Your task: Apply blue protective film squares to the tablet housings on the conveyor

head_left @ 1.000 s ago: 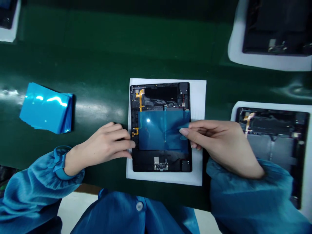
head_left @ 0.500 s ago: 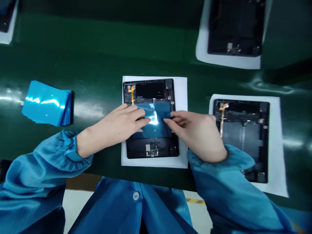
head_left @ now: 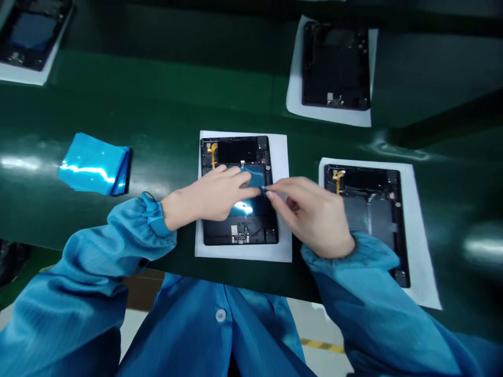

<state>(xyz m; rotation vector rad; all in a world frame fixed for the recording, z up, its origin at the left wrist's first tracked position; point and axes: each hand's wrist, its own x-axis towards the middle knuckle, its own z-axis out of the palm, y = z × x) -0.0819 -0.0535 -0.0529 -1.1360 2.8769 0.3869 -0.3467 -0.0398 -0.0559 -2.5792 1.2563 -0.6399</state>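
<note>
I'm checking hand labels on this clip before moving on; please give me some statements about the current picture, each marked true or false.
1. The left hand is over the blue film on the middle device. True.
2. The right hand rests on the stack of blue sheets. False: its fingertips are at the film's right side.
3. The stack lies to the left of the middle device. True.
4. The middle device lies directly on the green tabletop. False: a white sheet is under it.
5. The device at the right shows an orange ribbon. True.
</note>
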